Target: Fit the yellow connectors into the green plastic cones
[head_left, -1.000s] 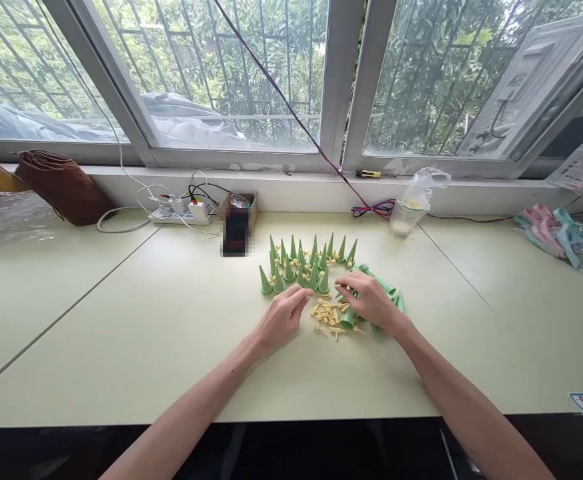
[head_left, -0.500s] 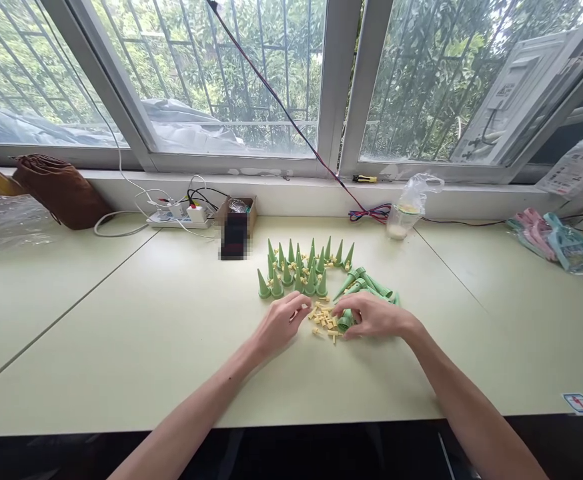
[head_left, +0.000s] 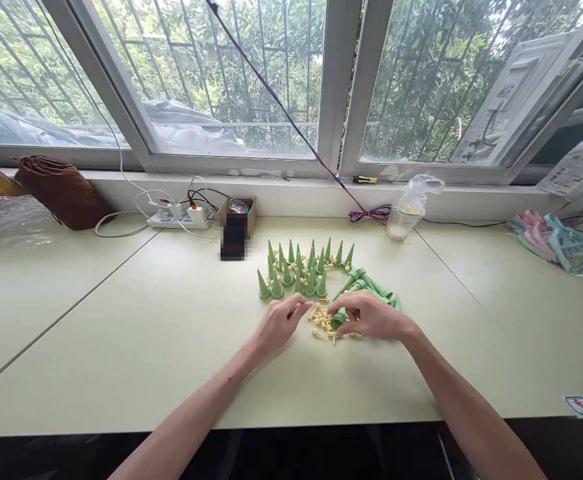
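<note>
My right hand (head_left: 371,316) is curled round a green plastic cone (head_left: 338,319), its round open end facing left and down. The rest of that cone is hidden by my fingers. To the left, my left hand (head_left: 282,321) has thumb and forefinger pressed together; whatever lies between the tips is too small to make out. Small yellow T-shaped valve pieces (head_left: 321,316) are scattered between both hands. Beyond them, several green cones (head_left: 287,273) stand point up in rows, with yellow pieces around their bases. A pile of loose green cones (head_left: 374,283) lies behind my right hand.
Along the back stand a power strip (head_left: 180,223), a small cardboard box (head_left: 252,212) and a cup in a plastic bag (head_left: 404,219). A brown pouch (head_left: 61,193) is at the back left. Pink and blue packages (head_left: 554,240) lie at the right on the pale table (head_left: 136,340).
My right hand has moved slightly left, bringing the green cone over the yellow pieces. My left hand has barely moved.
</note>
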A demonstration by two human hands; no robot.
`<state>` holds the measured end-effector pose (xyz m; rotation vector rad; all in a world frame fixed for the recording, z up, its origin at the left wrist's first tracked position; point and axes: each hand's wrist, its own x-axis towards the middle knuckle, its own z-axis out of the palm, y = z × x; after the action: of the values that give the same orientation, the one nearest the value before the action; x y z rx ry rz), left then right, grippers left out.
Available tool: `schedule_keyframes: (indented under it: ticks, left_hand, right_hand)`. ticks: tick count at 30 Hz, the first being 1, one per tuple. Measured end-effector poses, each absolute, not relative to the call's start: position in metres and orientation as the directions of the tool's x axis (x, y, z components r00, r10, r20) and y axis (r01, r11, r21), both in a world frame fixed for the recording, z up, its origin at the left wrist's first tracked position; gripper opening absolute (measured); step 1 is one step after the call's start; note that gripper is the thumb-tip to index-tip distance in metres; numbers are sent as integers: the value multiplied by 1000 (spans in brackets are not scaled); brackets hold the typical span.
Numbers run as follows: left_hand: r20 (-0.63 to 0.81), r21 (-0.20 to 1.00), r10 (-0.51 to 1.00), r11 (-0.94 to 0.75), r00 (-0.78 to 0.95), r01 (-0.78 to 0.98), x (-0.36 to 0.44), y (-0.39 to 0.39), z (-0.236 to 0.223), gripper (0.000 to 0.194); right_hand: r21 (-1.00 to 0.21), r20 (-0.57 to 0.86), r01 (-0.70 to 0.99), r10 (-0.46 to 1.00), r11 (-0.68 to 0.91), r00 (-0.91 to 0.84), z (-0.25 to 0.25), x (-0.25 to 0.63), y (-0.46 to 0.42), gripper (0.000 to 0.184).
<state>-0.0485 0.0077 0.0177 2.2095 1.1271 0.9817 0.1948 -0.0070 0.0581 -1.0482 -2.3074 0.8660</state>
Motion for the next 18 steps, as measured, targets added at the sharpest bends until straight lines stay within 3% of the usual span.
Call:
schedule_keyframes:
  ticks: [5,9,14,18]
  left_hand:
    - [339,783,879,-461,336,417,-49,9,23,49]
    - [217,905,894,-334,392,262,-51,10,27,60]
    - [8,977,853,-118,521,178,-52,9,36,62]
    - [-72,973,826,-65,559,222,-53,9,40,53]
  right_hand:
    - [-735,287,394,779,553,-558,56,184,-13,29]
    - [-735,400,301,747,608,-530,47,164,-23,29]
    - [-569,523,285,606,772,-599,27,140,-33,17]
    - [-504,487,348,592,791,-642,19,132,-37,18]
